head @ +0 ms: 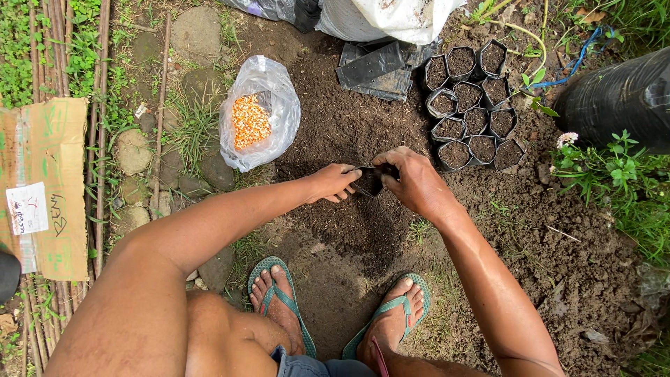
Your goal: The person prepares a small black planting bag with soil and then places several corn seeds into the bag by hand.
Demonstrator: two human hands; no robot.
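Glossy clear plastic bag (259, 112), matt black plastic grow bags (474, 112), crumbly dark soil (349, 119), rough cardboard (52, 188).

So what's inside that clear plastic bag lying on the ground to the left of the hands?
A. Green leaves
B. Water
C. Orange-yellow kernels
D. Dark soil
C: the clear plastic bag shows a heap of orange-yellow kernels through its side, unlike the small black bags further right, which hold dark soil.
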